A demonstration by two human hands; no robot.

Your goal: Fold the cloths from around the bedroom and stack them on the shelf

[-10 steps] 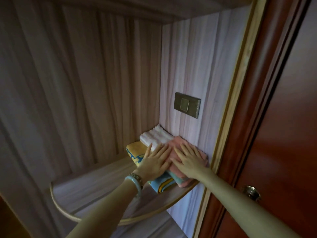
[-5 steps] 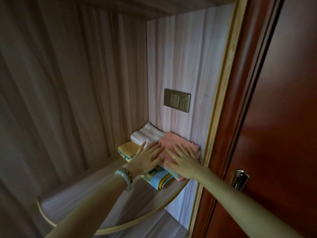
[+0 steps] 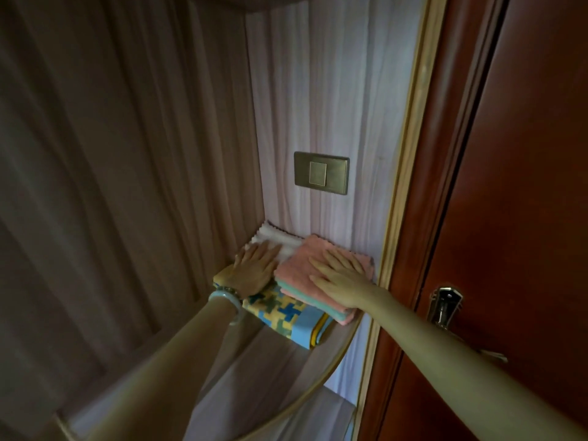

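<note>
**A:** What is the left grip [image 3: 254, 270] doing?

**B:** It lies flat with its fingers straight and holds nothing. Its palm presses the yellow-and-blue patterned folded towel [image 3: 280, 310], and its fingertips reach onto the white ribbed folded cloth [image 3: 276, 241] just beyond.

**A:** And beside it?

**B:** The pink fluffy folded cloth [image 3: 296, 265] tops a small pile with a mint layer underneath, all on the pale rounded wooden shelf [image 3: 270, 361]. The right grip [image 3: 342, 278] is spread flat on it, fingers straight, clasping nothing.

**A:** So this looks like the settling step. How do you do it well?

**B:** Press evenly with both palms, so the folds flatten rather than skew. The pile's corner under the right wrist seems to sit close to the shelf's curved rim. I'd nudge it away from the wrist, toward the wall ahead of the fingertips.

**A:** Any risk?

**B:** The fluffy cloth may cling to skin, so lift each grip straight up. A sideways drag could pull open the top fold.
</note>
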